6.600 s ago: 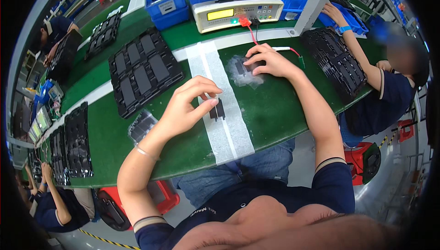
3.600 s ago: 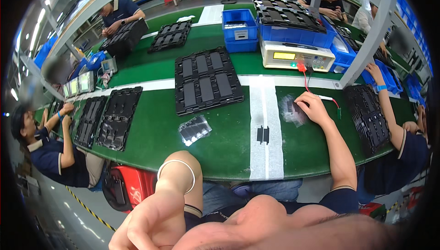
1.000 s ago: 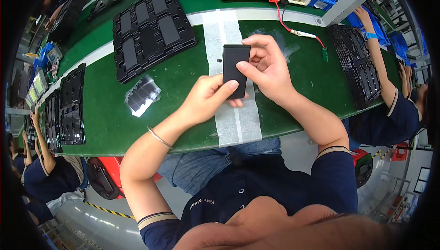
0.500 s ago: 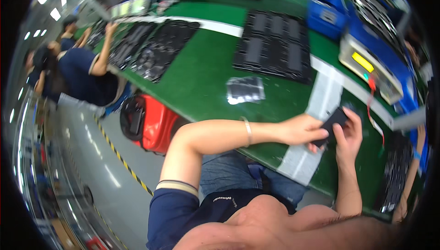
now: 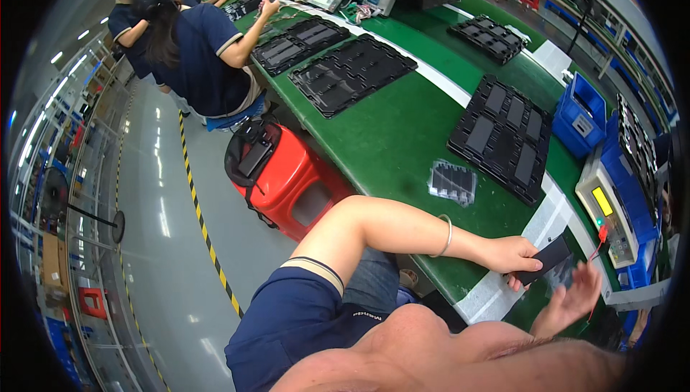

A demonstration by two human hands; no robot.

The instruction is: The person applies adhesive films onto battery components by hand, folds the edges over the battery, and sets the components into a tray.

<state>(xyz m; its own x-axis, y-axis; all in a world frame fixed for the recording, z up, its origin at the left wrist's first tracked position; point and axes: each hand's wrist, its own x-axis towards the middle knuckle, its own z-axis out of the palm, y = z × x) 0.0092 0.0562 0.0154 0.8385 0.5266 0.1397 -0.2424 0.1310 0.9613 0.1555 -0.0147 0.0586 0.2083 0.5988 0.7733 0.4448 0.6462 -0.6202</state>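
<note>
Single wide fisheye view from the worker's head, angled down and leftward: left hand [image 5: 516, 254] near, green bench [image 5: 402, 155] beyond, grey floor [image 5: 154, 248] stretching away at left.

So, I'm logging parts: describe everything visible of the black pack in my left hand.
The black pack is a thin, matte-looking rectangle; a small tab seems to jut from one edge. It slants above the green bench. The left hand grips one end, thumb on top; whether the blurred right hand touches it is unclear.
</note>
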